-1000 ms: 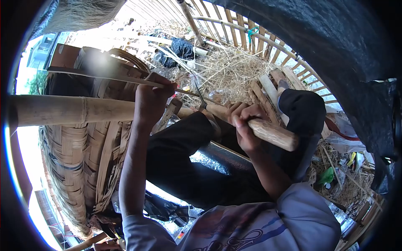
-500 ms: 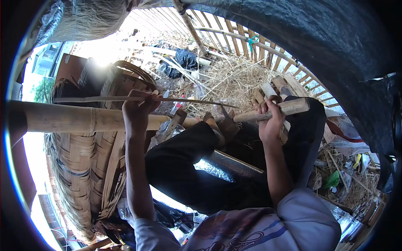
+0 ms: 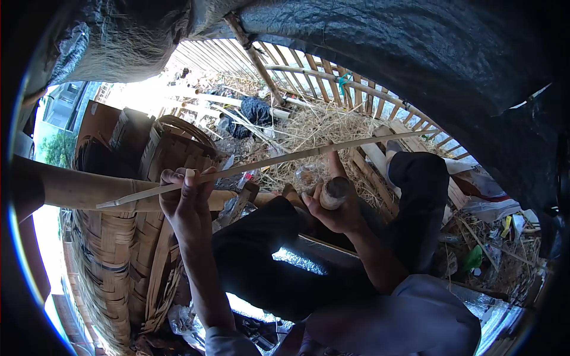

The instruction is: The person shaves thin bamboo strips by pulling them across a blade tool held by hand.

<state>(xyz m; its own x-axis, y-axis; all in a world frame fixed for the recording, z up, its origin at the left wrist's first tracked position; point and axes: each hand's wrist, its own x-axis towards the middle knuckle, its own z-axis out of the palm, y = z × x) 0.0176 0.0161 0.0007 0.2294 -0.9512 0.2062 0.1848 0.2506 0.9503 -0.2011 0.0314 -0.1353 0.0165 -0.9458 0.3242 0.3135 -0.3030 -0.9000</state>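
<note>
A long, thin bamboo strip (image 3: 267,162) slants across the view, its right end raised. My left hand (image 3: 187,196) pinches it near its left end, thumb on top. Below the strip's right half, my right hand (image 3: 341,216) is wrapped round the thick wooden handle of a knife (image 3: 336,188). The handle's butt faces me, and the blade is hidden. My right index finger is stretched up, meeting the strip or just behind it; I cannot tell which.
A thick bamboo pole (image 3: 77,185) lies crosswise at left, over large woven bamboo baskets (image 3: 110,267). Straw (image 3: 320,121) and litter cover the ground ahead. A slatted bamboo fence (image 3: 350,95) and dark plastic sheeting (image 3: 439,65) enclose the far and right sides.
The strip now reaches farther right and tilts upward there. My right hand has moved left, turning the knife so its handle end faces me. My left hand is lower in view; the view has shifted.
</note>
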